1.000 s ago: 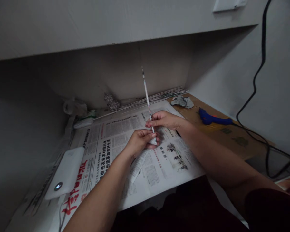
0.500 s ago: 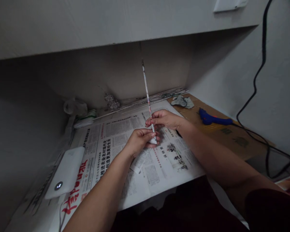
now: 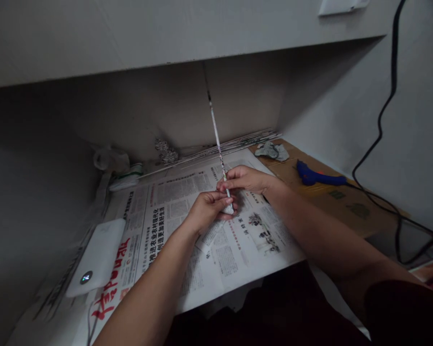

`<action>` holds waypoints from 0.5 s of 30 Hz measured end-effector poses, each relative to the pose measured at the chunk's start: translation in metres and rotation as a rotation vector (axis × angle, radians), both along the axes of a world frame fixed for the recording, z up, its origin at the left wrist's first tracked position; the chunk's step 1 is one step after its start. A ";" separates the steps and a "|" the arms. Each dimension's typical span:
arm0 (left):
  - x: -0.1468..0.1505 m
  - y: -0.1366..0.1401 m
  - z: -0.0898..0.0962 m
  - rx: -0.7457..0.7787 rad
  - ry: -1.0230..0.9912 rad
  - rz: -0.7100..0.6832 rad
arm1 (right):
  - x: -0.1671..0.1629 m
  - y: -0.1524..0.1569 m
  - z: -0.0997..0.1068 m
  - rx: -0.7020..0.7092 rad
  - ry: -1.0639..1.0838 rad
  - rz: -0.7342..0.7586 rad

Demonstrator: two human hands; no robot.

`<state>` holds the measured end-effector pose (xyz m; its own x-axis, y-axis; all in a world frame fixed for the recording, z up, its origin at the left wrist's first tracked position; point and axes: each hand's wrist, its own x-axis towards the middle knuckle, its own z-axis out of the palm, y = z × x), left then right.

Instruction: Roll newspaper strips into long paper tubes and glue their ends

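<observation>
A thin rolled-paper stick rises from between my hands, leaning slightly left, with a dark thin tip at its far end. My left hand pinches its lower end, where a small pale flap of paper shows below the fingers. Just above, my right hand has its thumb and fingers closed round the stick. Both hands are over a printed newspaper sheet lying on the work surface.
Long thin paper sticks lie along the back wall beside a crumpled bundle and a clear plastic bag. A white power bank is at left. On cardboard at right lie a blue glue gun with black cord and a crumpled cloth.
The top of the stick has tilted a little to the left, and the printed pattern along it has shifted. Both hands stay nearly in place.
</observation>
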<state>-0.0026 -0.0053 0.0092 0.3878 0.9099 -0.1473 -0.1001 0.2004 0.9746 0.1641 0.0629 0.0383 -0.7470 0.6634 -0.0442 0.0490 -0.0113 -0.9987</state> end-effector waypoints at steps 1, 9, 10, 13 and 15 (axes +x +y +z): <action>0.000 0.000 0.000 0.004 0.006 -0.001 | -0.002 0.000 -0.001 0.020 -0.008 -0.034; -0.001 0.001 -0.003 0.007 0.054 -0.015 | 0.032 0.044 -0.004 0.466 -0.382 -0.863; -0.001 0.001 -0.003 0.007 0.056 -0.025 | 0.043 0.053 -0.007 0.562 -0.551 -1.010; -0.001 0.001 -0.005 -0.004 0.059 -0.034 | 0.073 0.074 -0.018 0.628 -1.051 -1.214; -0.001 0.002 -0.005 -0.013 0.059 -0.038 | 0.085 0.084 -0.023 0.607 -1.194 -1.131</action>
